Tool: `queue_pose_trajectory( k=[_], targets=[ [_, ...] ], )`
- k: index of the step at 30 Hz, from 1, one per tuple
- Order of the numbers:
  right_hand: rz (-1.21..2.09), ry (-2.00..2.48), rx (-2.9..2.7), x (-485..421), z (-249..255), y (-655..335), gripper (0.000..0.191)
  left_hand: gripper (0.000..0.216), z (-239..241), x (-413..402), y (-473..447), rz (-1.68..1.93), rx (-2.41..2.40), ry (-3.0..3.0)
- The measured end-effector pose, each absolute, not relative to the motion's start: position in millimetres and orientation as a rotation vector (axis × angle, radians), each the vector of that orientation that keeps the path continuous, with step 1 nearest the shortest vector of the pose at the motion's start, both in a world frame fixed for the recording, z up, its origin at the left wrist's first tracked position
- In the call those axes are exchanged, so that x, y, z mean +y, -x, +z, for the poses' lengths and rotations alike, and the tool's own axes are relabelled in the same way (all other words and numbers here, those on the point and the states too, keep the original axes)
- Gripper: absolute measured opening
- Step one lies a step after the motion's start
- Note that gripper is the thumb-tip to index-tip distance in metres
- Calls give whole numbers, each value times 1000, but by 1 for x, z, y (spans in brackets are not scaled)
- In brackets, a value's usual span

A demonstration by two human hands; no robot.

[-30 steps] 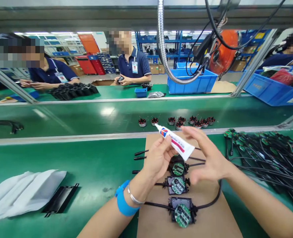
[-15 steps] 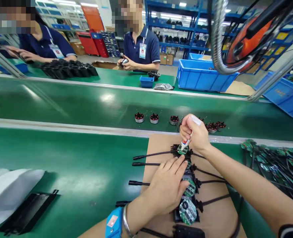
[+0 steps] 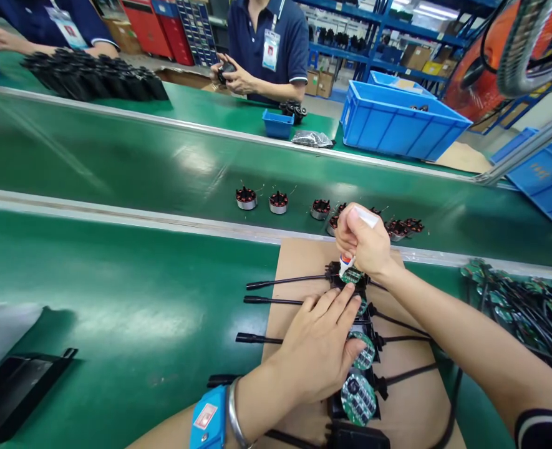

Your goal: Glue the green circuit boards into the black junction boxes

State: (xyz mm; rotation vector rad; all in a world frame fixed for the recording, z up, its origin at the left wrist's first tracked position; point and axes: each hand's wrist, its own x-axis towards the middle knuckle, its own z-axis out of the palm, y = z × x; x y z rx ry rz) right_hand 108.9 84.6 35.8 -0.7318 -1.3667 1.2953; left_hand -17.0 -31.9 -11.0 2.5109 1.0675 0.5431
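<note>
My right hand (image 3: pixel 365 244) is closed around a white glue tube (image 3: pixel 347 262) with a red and blue marking, nozzle down. The nozzle tip is at the left edge of the farthest round green circuit board (image 3: pixel 352 275), which lies on a black housing. My left hand (image 3: pixel 317 343) lies flat with fingers outstretched over the row; its fingertips reach that farthest board. Partly under this hand are more boards, among them a green board (image 3: pixel 362 350) by my thumb. Closer to me, another round board (image 3: pixel 358 398) sits on its black housing. Black cables run out both sides.
The housings lie on a brown cardboard sheet (image 3: pixel 299 255). Beyond it, several motor stators (image 3: pixel 278 202) stand on the green belt. Cabled boards (image 3: pixel 523 305) are heaped at right, a black housing (image 3: pixel 18 386) at left. Two co-workers sit across, near a blue crate (image 3: pixel 397 125).
My view has tilted down and shifted slightly. The glue nozzle has moved a little toward the left edge of the farthest board. My left hand keeps about the same place over the boards.
</note>
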Motion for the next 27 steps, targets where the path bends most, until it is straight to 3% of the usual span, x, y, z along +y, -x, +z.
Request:
queue_pose_trajectory(
  k=[27],
  targets=[
    [1192,712,-1444,84,54,-129,39,55,-10,-31,16,452,1088,-2571]
  ],
)
